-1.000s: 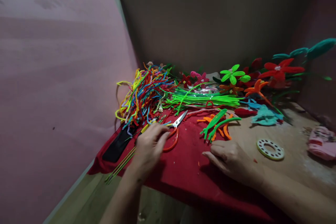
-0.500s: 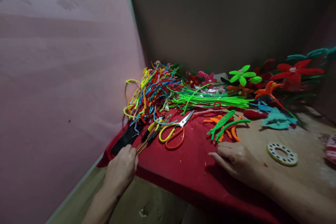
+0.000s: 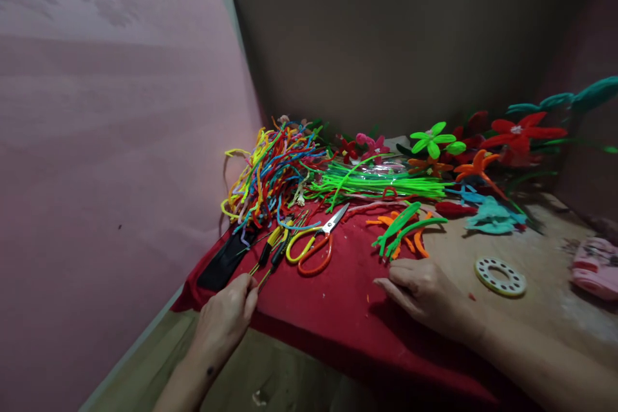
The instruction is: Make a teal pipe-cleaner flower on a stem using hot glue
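My left hand (image 3: 224, 320) is at the near left edge of the red cloth (image 3: 338, 309), fingers pinched on the ends of thin green wire stems (image 3: 267, 265) that lie towards the scissors. Orange-and-yellow-handled scissors (image 3: 313, 241) rest on the cloth just beyond. My right hand (image 3: 422, 293) lies palm down on the cloth, fingers curled loosely, holding nothing visible. Just ahead of it lie green and orange pipe-cleaner pieces (image 3: 403, 232).
A tangled multicoloured pipe-cleaner heap (image 3: 268, 174) and a neon green bundle (image 3: 381, 183) fill the back. Finished pipe-cleaner flowers (image 3: 483, 148) line the back right. A white ring disc (image 3: 499, 275), a pink object (image 3: 596, 267) and a black pouch (image 3: 222, 261) lie about. Walls close in left and behind.
My left hand left the scissors' handles, drew back to the cloth's near left edge and pinched the thin green stems. My right hand stayed put.
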A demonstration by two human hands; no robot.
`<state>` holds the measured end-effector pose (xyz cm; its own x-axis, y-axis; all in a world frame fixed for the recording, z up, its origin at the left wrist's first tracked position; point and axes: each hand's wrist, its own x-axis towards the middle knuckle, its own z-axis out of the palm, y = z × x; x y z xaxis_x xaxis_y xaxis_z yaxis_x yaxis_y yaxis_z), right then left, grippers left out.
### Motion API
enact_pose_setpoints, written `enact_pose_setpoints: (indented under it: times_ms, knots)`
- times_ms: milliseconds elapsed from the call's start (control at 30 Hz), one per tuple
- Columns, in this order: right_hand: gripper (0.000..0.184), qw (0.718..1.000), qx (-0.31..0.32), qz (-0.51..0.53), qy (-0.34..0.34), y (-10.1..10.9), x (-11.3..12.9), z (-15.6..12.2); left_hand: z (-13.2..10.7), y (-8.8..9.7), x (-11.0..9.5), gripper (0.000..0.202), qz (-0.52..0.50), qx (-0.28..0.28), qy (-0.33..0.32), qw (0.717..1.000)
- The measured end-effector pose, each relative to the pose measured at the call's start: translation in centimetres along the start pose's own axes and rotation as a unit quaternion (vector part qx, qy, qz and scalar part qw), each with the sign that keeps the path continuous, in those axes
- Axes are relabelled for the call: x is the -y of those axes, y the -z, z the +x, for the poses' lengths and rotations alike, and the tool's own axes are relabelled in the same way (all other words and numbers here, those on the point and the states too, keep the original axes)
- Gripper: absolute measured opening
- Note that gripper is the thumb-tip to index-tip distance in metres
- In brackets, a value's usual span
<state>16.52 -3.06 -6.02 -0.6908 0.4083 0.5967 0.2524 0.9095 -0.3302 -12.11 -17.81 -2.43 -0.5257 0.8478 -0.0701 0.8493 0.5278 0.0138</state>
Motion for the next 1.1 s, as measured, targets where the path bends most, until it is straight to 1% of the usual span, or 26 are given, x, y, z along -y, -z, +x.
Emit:
enact_pose_setpoints:
  times_ms: [167,300,400,467,533,567,633,700,733,800,833,900,1000,1100]
  knots:
    - [0.037,1.0,0.001,-0.012,0.003,-0.1,0.1,0.0,0.7,-0.1,-0.6,0.021,0.046,-0.049,-0.016,0.998]
    - [0.037,1.0,0.005,-0.011,0.0,-0.2,0.0,-0.1,1.5,-0.1,-0.8,0.022,0.028,-0.07,-0.042,0.996]
    - [0.036,1.0,0.016,-0.003,0.0,-0.3,-0.1,-0.1,2.0,0.2,-0.7,0.021,0.01,-0.074,-0.049,0.996]
    - [0.036,1.0,0.026,0.001,-0.005,-0.3,0.0,-0.2,2.3,0.6,-0.6,0.022,-0.008,-0.066,-0.044,0.997]
    - [0.036,0.999,0.035,0.005,-0.008,-0.3,0.1,-0.2,2.6,1.1,-0.7,0.023,-0.034,-0.06,-0.056,0.996]
    - [0.036,0.999,0.037,0.004,-0.009,-0.4,0.1,-0.2,2.8,1.3,-0.9,0.023,-0.046,-0.067,-0.07,0.994]
    - [0.036,0.999,0.042,0.0,-0.007,-0.4,0.2,-0.2,3.5,1.9,-1.6,0.024,-0.06,-0.104,-0.107,0.987]
    - [0.036,0.999,0.042,-0.006,-0.005,-0.3,0.3,-0.2,4.5,2.3,-2.8,0.026,-0.054,-0.146,-0.139,0.978]
    - [0.035,0.999,0.041,-0.008,-0.005,-0.3,0.3,-0.1,5.2,2.5,-3.5,0.027,-0.038,-0.155,-0.148,0.976]
    - [0.035,0.999,0.039,-0.008,-0.003,-0.1,0.4,0.0,6.7,2.7,-4.8,0.029,0.014,-0.152,-0.161,0.975]
    - [0.035,0.999,0.036,-0.008,-0.002,-0.1,0.4,0.0,7.4,2.7,-5.4,0.03,0.043,-0.139,-0.171,0.974]
    - [0.034,0.999,0.036,-0.006,0.001,0.0,0.5,0.1,8.7,2.5,-6.2,0.027,0.061,-0.128,-0.18,0.973]
    - [0.033,0.999,0.033,-0.006,-0.001,-0.1,0.5,0.0,9.8,2.4,-6.3,0.024,0.057,-0.139,-0.192,0.97]
    - [0.033,0.999,0.033,-0.005,-0.002,-0.2,0.4,-0.1,10.0,3.5,-5.7,0.027,0.029,-0.181,-0.193,0.964]
